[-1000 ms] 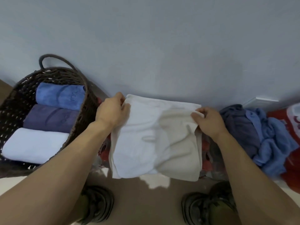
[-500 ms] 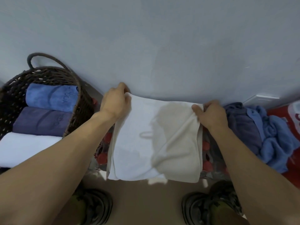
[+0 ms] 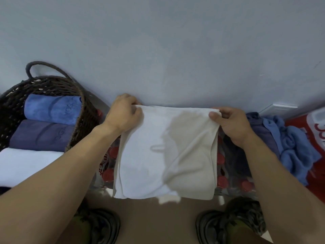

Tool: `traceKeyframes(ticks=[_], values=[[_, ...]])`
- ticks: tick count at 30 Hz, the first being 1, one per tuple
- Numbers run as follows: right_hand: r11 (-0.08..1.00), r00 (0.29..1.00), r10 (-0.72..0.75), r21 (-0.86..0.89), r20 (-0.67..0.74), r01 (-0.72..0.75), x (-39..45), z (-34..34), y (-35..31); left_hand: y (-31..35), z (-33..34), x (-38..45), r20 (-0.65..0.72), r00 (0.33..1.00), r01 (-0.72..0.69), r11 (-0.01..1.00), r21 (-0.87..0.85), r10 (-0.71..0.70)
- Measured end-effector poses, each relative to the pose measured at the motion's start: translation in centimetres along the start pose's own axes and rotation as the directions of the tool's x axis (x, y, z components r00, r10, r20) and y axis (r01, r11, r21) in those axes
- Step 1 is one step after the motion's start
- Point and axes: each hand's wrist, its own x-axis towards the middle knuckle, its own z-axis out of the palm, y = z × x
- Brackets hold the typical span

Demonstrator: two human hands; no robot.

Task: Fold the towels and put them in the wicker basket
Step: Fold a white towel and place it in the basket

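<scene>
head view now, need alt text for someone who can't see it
Two hands, left hand and right hand, pinch the top corners of a white towel hanging folded before a grey wall. At left, a wicker basket holds three rolled towels; at right lies a blue towel pile.

Since a second ago, white towel (image 3: 165, 154) raised a little and drawn flatter — top edge now a nearly straight line between the two hands, where earlier it sagged toward the right corner. Left hand (image 3: 123, 115) shifted up toward the wall, still pinching the top left corner; right hand (image 3: 230, 124) likewise lifted, thumb now lying over the top right corner. Shaded beige patch on the right half spread wider and higher. Wicker basket (image 3: 84, 110) slid left in view, then back slightly — camera movement rather than the basket's own.
</scene>
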Motion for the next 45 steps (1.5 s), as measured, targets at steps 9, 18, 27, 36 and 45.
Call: traceKeyframes(ticks=[9,18,27,36,45], values=[[0.997,0.991,0.011,0.081,-0.133,0.000,-0.3,-0.3,-0.2,-1.7,-2.3,-0.9,-0.012,0.979,0.183,0.911,-0.369,-0.202],[0.944,0.962,0.268,0.212,-0.051,-0.252,1.0,-0.2,0.2,-1.9,-2.2,-0.4,0.245,0.936,0.348,0.764,-0.543,-0.253],[0.946,0.926,-0.024,-0.307,-0.378,-0.100,-0.3,1.8,0.0,-1.1,0.4,0.3,-0.163,0.917,0.278,0.877,-0.392,-0.363],[0.908,0.944,0.065,-0.373,-0.322,-0.190,-6.4,3.5,-1.7,1.0,-0.3,-10.4,-0.276,0.870,0.344,0.904,-0.253,-0.408],[0.932,0.883,0.136,-0.244,-0.449,-0.268,-17.7,5.1,2.2,3.0,2.7,-22.1,-0.209,0.744,0.586,0.770,-0.254,-0.635]])
